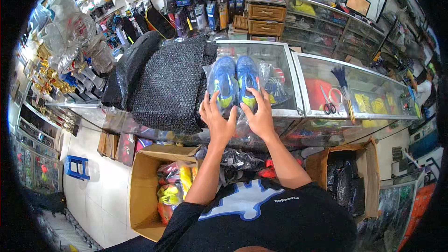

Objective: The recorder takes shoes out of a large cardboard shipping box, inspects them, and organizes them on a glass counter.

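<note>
A pair of blue sports shoes with yellow-green heels lies side by side in a clear plastic bag on a glass display counter. The toes point away from me. My left hand holds the heel of the left shoe, fingers along its outer side and thumb near the middle. The right shoe's heel is between the thumb and fingers of my right hand, with a fingertip near the shoe's opening. Left of the shoes, a sheet of black bubble wrap covers the counter, its far-left part rolled or folded.
Scissors, a tape roll and a bundle of dark blue-tipped strands lie on the right-hand counter. Open cardboard boxes flank me, one with bagged goods, one with black plastic. Wrapped trophies stand left; a blue stool is on the floor.
</note>
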{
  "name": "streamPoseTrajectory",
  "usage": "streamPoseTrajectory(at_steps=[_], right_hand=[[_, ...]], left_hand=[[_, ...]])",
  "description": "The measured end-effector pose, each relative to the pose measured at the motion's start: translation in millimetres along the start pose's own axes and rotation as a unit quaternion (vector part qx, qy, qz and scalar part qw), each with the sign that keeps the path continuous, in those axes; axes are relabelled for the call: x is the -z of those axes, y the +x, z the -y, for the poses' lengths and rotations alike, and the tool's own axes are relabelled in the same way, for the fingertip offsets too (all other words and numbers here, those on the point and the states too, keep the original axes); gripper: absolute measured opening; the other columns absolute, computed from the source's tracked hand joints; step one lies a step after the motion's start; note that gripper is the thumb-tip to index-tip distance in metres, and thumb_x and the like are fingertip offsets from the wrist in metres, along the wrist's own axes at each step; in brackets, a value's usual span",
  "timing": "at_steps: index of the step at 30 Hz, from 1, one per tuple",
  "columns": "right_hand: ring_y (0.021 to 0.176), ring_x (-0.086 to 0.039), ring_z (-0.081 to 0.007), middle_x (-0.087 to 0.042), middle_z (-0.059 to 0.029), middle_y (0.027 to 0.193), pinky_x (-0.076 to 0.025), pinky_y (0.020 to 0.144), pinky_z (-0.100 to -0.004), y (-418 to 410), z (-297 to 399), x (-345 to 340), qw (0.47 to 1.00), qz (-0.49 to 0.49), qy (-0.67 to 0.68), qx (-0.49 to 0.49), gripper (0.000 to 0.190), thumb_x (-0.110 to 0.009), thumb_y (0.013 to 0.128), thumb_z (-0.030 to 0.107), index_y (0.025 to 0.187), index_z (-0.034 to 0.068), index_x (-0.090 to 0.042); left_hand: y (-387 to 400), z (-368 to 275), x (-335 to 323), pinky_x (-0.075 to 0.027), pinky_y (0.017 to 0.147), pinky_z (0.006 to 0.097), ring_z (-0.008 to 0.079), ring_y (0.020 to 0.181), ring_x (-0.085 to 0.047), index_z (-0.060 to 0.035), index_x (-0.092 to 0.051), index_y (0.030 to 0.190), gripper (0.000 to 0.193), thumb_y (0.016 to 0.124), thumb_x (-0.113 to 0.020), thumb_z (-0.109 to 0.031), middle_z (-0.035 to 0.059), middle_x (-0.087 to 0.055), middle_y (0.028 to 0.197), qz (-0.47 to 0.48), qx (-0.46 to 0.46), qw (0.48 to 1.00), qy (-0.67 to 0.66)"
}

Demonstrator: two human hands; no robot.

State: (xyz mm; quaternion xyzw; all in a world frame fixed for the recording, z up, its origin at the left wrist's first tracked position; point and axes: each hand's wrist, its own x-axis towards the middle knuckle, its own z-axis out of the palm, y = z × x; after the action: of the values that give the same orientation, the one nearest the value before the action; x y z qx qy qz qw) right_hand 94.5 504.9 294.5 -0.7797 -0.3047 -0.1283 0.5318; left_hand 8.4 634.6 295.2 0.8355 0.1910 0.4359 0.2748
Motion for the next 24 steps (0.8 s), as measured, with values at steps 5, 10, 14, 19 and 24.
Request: streamPoseTrajectory(at_steps=[5, 10, 14, 19, 24], right_hand=[[0.135, -0.056, -0.0445, -0.056, -0.0248, 0.145, -0.045, 0.115, -0.0502, -0.6, 5.8, 10.3, 0.999, -0.044, -0.001, -0.010, 0.050, -0.083, 0.092, 0.015, 0.138, 0.007, -0.066], [0.131, -0.058, -0.0465, -0.058, -0.0255, 0.142, -0.048, 0.110, -0.0497, -2.0, -14.1, 31.9, 0.997, -0.072, 0.011, -0.011, 0.046, -0.082, 0.089, 0.008, 0.133, 0.006, -0.068], [0.126, -0.063, -0.0433, -0.064, -0.0237, 0.134, -0.050, 0.108, -0.0480, -2.3, -25.8, 61.8, 0.995, -0.097, 0.002, -0.016, 0.042, -0.079, 0.089, 0.003, 0.131, 0.005, -0.070], [0.126, -0.063, -0.0410, -0.066, -0.0227, 0.131, -0.050, 0.108, -0.0467, -5.9, -34.8, 90.0, 0.992, -0.124, -0.002, -0.034, 0.040, -0.077, 0.092, 0.002, 0.131, 0.003, -0.070], [0.137, -0.059, -0.0419, -0.062, -0.0253, 0.145, -0.047, 0.115, -0.0458, 0.2, -52.7, 110.6, 0.997, -0.074, 0.002, -0.013, 0.057, -0.076, 0.095, 0.009, 0.149, 0.001, -0.058]], left_hand=[[-13.1, -34.1, 10.6, -0.027, 0.122, 0.0540, 0.0431, 0.148, -0.040, -0.0095, -0.061, 0.142, 0.059, 0.086, -0.079, -0.015, 0.0174, -0.051, 0.160, -0.006, -0.092, 0.995, 0.043], [-26.6, -48.6, -17.7, -0.035, 0.119, 0.0533, 0.0412, 0.144, -0.049, -0.0071, -0.063, 0.139, 0.054, 0.086, -0.073, -0.006, 0.0166, -0.058, 0.152, 0.091, -0.162, 0.980, -0.075], [-33.5, -62.4, -43.5, -0.037, 0.120, 0.0552, 0.0439, 0.143, -0.049, -0.0042, -0.059, 0.143, 0.059, 0.086, -0.072, -0.004, 0.0202, -0.056, 0.152, 0.148, -0.150, 0.967, -0.145], [-34.2, -77.9, -69.8, -0.041, 0.119, 0.0549, 0.0476, 0.141, -0.051, -0.0023, -0.056, 0.145, 0.063, 0.084, -0.073, -0.003, 0.0235, -0.056, 0.152, 0.194, -0.119, 0.944, -0.238], [-23.0, -78.3, -104.5, -0.044, 0.118, 0.0516, 0.0470, 0.141, -0.054, -0.0015, -0.055, 0.143, 0.058, 0.088, -0.073, -0.002, 0.0255, -0.057, 0.151, 0.189, -0.134, 0.940, -0.252]])
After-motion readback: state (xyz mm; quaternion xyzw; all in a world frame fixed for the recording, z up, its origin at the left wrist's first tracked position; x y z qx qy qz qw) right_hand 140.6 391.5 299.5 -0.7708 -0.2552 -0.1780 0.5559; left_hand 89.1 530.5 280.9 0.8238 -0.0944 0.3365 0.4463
